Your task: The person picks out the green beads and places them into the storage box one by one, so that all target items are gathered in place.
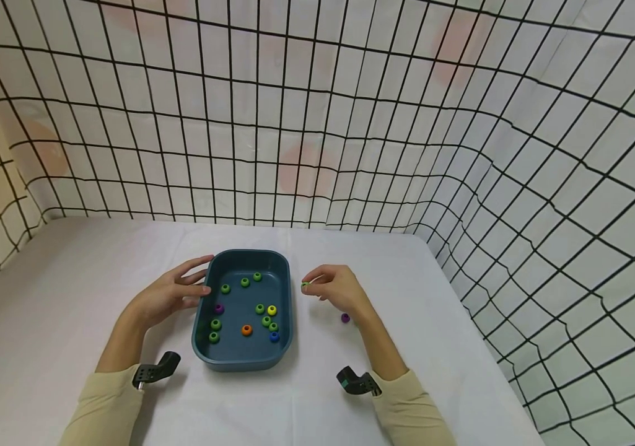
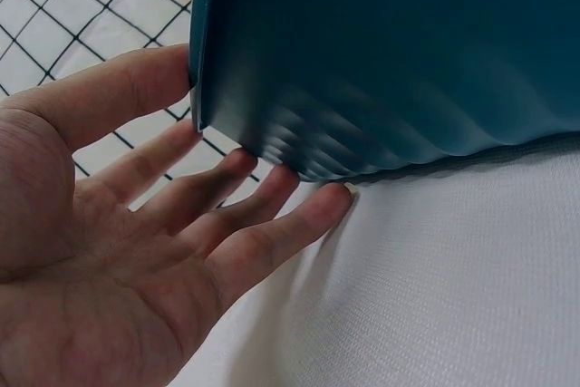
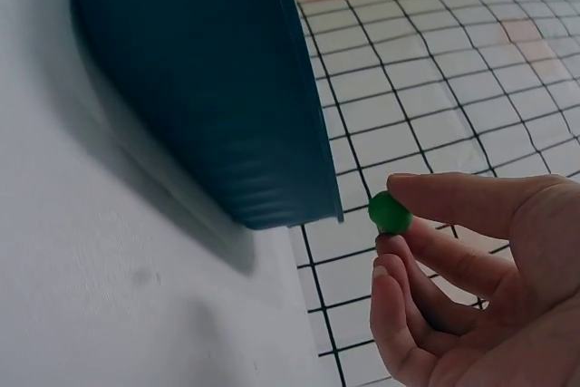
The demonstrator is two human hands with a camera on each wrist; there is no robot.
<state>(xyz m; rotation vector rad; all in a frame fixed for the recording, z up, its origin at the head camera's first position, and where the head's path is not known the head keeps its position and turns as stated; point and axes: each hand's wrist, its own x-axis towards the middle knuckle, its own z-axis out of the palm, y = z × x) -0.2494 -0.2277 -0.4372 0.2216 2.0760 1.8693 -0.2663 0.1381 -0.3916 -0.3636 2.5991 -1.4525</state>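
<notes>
A blue rectangular tray point(image 1: 241, 358) with rounded corners stands on the white cloth and holds several beads, mostly green, with a yellow bead point(image 1: 272, 310), an orange bead point(image 1: 246, 330), a blue bead point(image 1: 274, 337) and a purple bead point(image 1: 219, 308). My left hand point(image 1: 169, 294) rests against the tray's left side, thumb at the rim and loosely spread fingers along the outer wall. Just right of the tray, my right hand point(image 1: 335, 288) pinches a green bead point(image 3: 390, 213) between thumb and fingertips, raised above the cloth.
Another purple bead point(image 1: 345, 318) lies on the white tablecloth point(image 1: 406, 279), below the right hand. A black wire grid point(image 1: 272, 148) rises behind the table and along both sides. Each wrist carries a black camera mount point(image 1: 157, 368).
</notes>
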